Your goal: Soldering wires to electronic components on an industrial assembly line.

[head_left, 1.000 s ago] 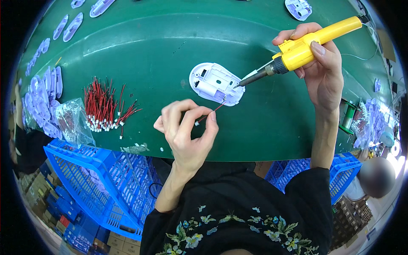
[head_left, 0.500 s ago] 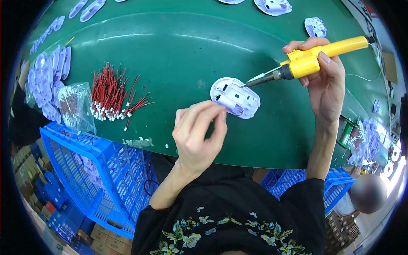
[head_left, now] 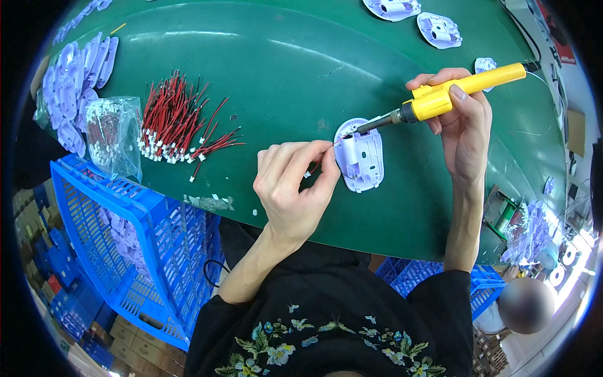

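A pale lilac plastic housing (head_left: 370, 157) lies on the green table before me. My right hand (head_left: 461, 116) grips a yellow soldering iron (head_left: 468, 90), whose dark tip touches or hovers just over the housing's upper left part. Beside the housing's left edge, my left hand (head_left: 295, 182) pinches a thin red wire (head_left: 315, 167) between thumb and forefinger. The wire's end reaches toward the iron's tip. Most of the wire is hidden by my fingers. To the left of that hand lies a pile of red wires (head_left: 173, 116) with white connectors.
A clear bag of wires (head_left: 113, 138) and stacked lilac housings (head_left: 66, 94) lie at the left. More housings (head_left: 440, 30) sit at the far right. A green solder spool (head_left: 504, 213) stands near the right edge. A blue crate (head_left: 125, 201) sits below the table's left front.
The housing has turned to stand more upright in view. The iron's tip has shifted left and slightly down, and a red wire now shows at my left fingertips.
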`<action>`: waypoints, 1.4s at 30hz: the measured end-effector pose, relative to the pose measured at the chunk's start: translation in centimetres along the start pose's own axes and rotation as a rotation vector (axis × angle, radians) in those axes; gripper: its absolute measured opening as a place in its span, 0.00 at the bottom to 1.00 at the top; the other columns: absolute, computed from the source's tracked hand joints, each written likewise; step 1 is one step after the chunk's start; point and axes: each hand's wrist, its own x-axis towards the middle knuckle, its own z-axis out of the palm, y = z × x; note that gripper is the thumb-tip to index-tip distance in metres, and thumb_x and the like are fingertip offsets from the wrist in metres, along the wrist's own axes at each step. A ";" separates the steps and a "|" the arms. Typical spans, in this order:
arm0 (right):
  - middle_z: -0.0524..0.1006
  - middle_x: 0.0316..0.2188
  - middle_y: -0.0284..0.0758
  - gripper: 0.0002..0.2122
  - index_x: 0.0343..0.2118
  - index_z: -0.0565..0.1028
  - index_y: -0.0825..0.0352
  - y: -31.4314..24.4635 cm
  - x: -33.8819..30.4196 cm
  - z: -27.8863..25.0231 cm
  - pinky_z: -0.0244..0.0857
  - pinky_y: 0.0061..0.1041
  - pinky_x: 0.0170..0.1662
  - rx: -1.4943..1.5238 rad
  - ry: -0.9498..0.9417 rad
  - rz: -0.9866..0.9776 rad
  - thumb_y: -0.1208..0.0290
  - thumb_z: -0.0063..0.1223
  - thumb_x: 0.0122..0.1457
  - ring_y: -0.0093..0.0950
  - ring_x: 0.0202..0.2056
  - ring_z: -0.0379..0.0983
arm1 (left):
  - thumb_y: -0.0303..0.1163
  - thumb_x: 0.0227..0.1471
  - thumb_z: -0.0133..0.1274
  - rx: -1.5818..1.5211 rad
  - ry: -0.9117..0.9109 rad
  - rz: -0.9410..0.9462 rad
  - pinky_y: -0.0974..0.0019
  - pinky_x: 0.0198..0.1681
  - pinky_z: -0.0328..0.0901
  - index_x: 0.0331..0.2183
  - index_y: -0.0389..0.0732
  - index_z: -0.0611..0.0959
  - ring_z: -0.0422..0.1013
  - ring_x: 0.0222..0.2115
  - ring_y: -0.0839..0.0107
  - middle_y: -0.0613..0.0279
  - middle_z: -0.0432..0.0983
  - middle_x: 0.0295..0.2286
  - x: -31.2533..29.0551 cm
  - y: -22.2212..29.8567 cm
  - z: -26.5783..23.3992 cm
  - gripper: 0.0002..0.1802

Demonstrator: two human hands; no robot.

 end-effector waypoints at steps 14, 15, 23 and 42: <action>0.80 0.38 0.49 0.12 0.42 0.72 0.69 0.5 0.2 0.1 0.63 0.17 0.28 0.006 0.026 0.032 0.66 0.46 0.63 0.20 0.29 0.71 | 0.19 0.41 0.65 0.001 -0.030 -0.016 0.69 0.30 0.59 0.29 0.38 0.85 0.68 0.21 0.74 0.68 0.77 0.23 0.2 0.0 0.3 0.09; 0.80 0.38 0.49 0.12 0.41 0.72 0.69 0.6 0.2 0.1 0.63 0.17 0.28 0.016 0.026 0.035 0.66 0.46 0.63 0.20 0.29 0.71 | 0.19 0.40 0.65 0.005 -0.022 -0.023 0.67 0.30 0.58 0.28 0.40 0.85 0.69 0.21 0.74 0.69 0.77 0.22 0.2 0.0 0.4 0.09; 0.80 0.38 0.49 0.12 0.42 0.72 0.69 0.4 0.0 0.2 0.62 0.17 0.28 0.022 0.017 0.024 0.66 0.45 0.63 0.21 0.30 0.72 | 0.18 0.41 0.65 0.004 -0.029 -0.019 0.69 0.30 0.59 0.28 0.38 0.85 0.67 0.21 0.75 0.68 0.77 0.22 0.2 0.0 0.2 0.08; 0.79 0.39 0.50 0.13 0.43 0.72 0.68 0.3 -0.1 -0.1 0.61 0.17 0.27 0.031 0.022 0.008 0.64 0.45 0.62 0.22 0.32 0.73 | 0.18 0.41 0.64 -0.018 -0.029 -0.033 0.69 0.30 0.59 0.28 0.38 0.85 0.67 0.21 0.75 0.68 0.78 0.23 0.1 -0.1 -0.1 0.08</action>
